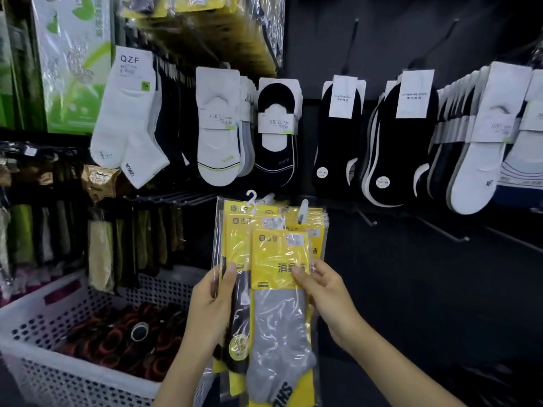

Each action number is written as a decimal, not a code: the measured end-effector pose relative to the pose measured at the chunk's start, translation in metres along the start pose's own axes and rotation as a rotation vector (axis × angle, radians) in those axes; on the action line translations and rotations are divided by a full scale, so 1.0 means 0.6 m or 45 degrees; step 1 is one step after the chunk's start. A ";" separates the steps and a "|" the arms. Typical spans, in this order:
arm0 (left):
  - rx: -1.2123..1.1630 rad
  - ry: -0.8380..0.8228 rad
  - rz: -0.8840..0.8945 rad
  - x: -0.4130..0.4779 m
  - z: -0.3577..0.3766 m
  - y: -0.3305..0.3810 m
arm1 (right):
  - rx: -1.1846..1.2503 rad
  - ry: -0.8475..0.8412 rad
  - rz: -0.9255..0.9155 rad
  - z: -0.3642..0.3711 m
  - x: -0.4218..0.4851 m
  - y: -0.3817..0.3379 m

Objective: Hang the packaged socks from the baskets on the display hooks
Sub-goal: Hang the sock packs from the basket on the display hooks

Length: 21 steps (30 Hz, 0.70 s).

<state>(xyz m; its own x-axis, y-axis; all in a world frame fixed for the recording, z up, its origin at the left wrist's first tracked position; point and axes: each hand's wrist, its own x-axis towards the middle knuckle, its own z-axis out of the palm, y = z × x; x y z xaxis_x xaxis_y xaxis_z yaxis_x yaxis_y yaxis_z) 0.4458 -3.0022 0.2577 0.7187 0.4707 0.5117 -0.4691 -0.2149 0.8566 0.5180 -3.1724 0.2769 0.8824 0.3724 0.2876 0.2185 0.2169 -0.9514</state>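
Note:
I hold a fanned stack of yellow sock packs in clear plastic, in front of the dark display wall. My left hand grips the stack's left edge, thumb on the front. My right hand pinches the front pack, which shows a grey sock. White plastic hangers stick up from the packs' tops. Bare black display hooks jut from the wall just right of and above the packs.
A white perforated basket with dark and red goods stands at lower left. White and black socks hang in a row above. More bare hooks run along the lower right wall. Green and brown packs hang at left.

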 end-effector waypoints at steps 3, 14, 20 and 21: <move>0.119 0.097 0.021 0.003 -0.012 0.001 | 0.122 0.045 -0.030 -0.022 -0.010 0.008; 0.104 0.312 -0.074 0.015 -0.058 0.001 | -0.075 0.251 -0.038 -0.073 0.056 0.012; 0.095 0.303 -0.054 0.014 -0.053 0.001 | -0.130 0.337 0.013 -0.055 0.105 0.038; 0.095 0.308 -0.050 0.014 -0.051 0.002 | -0.136 0.375 0.039 -0.053 0.110 0.043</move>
<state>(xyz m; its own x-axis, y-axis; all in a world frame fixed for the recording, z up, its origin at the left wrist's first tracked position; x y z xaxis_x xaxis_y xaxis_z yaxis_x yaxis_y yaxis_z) 0.4357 -2.9725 0.2612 0.5877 0.6693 0.4546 -0.3974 -0.2507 0.8827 0.5954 -3.1711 0.2681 0.9686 0.0962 0.2293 0.2189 0.1076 -0.9698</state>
